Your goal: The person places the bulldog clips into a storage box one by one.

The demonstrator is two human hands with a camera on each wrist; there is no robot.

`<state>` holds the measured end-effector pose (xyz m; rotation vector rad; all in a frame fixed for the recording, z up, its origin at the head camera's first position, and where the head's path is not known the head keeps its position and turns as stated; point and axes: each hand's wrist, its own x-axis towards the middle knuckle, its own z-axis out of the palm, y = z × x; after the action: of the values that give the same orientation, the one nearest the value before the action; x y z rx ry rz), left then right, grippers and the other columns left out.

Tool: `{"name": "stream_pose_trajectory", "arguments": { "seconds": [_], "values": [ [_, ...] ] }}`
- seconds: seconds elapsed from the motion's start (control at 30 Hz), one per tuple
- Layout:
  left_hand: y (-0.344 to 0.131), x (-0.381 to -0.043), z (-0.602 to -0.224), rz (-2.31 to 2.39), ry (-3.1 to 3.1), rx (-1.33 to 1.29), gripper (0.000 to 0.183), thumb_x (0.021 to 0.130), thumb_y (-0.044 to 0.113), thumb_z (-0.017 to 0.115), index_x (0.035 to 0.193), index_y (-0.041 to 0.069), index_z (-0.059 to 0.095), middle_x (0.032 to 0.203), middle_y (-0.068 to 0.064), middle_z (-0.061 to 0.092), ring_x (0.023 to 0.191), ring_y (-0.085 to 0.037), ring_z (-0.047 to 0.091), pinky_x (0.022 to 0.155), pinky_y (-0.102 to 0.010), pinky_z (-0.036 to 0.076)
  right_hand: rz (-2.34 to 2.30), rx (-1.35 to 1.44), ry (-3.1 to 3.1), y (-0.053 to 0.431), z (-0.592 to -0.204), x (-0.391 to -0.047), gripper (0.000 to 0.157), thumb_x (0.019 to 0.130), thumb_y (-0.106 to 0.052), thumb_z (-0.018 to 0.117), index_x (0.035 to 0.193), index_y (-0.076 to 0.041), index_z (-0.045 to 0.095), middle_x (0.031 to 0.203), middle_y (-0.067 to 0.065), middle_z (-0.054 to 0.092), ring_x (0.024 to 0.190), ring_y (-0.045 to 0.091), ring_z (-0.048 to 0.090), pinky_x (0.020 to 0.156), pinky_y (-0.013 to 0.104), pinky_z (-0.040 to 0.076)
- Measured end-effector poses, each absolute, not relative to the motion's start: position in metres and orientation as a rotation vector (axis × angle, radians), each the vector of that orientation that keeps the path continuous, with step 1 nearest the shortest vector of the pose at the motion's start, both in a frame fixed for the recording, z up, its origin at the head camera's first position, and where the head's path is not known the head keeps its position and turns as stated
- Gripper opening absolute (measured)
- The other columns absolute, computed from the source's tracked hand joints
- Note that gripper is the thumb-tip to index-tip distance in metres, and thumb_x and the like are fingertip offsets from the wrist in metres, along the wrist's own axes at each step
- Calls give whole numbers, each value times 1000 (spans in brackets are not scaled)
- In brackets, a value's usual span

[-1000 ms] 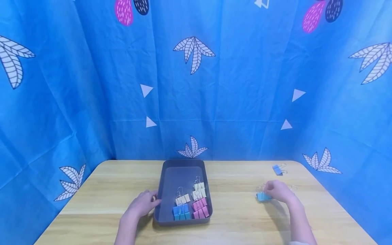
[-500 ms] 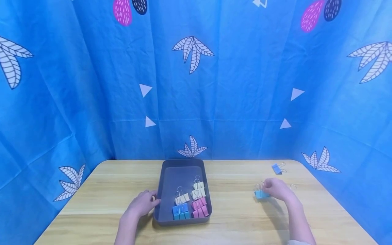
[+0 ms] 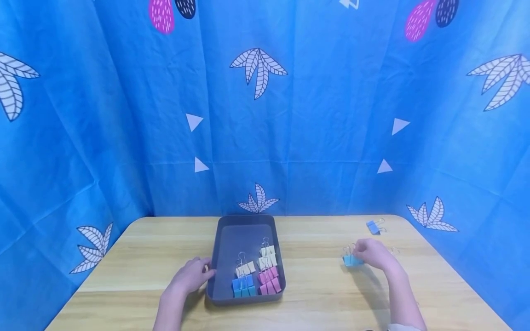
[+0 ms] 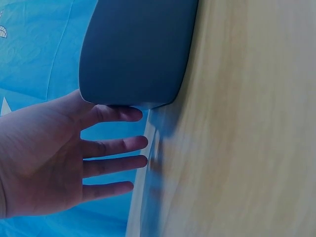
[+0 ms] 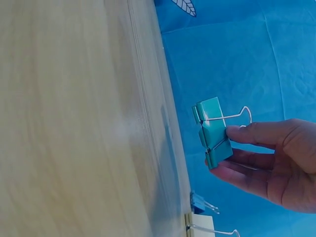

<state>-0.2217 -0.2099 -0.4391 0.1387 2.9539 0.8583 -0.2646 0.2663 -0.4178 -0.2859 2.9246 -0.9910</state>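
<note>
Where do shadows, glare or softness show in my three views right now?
Head: bright and bluish, with the right hand and forearm casting a soft shadow on the table; left wrist: dim, the tray and left hand darkened, wood grain soft; right wrist: faint pale glare and a dark shadow on the wood, teal clip fairly crisp.

Left hand (image 4: 64,155) splay-fingered, right hand (image 5: 285,170) in a pinch

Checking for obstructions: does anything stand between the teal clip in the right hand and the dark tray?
Only tabletop lies between the teal clip, held by the right hand, and the dark tray, whose right wall is the sole barrier; cream clips and pink clips sit just inside.
</note>
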Motion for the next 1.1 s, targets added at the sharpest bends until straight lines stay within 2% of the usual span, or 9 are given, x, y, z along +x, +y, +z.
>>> {"name": "stream_pose_trajectory", "arguments": {
  "seconds": [0.4,0.7,0.8,0.97,1.1],
  "values": [
    [-213,-221,-437,849,2954,152,41,86,24,62,117,-2,58,87,-5,54,78,-21,53,68,-44,48,-1011,-310,2947,258,-408,-260,3,82,-3,60,83,0,61,77,5,60,73,21,57,65,39,50],
    [-216,-220,-441,858,2956,148,39,86,24,62,117,-1,58,86,-4,53,78,-20,52,64,-40,47,-1047,-399,2951,246,-404,-260,4,84,-7,61,82,-3,61,78,3,61,75,20,57,66,39,49],
    [-216,-220,-441,845,2961,156,40,86,24,62,117,-1,58,88,-6,55,81,-22,54,67,-43,47,-1058,-460,2953,240,-402,-261,4,84,-6,61,82,-3,61,79,3,62,76,21,58,67,39,49],
    [-214,-222,-441,855,2957,168,44,86,24,61,120,-4,55,93,-8,57,88,-27,55,76,-49,46,-1048,-490,2980,231,-399,-262,6,84,-8,61,81,-3,62,82,4,64,80,24,60,69,40,50],
    [-211,-222,-440,869,2949,176,43,86,24,62,119,-4,56,91,-7,56,85,-25,54,73,-47,47,-1047,-490,2978,222,-399,-262,5,84,-8,62,81,-3,63,84,7,65,83,28,61,72,43,50]
  ]
}}
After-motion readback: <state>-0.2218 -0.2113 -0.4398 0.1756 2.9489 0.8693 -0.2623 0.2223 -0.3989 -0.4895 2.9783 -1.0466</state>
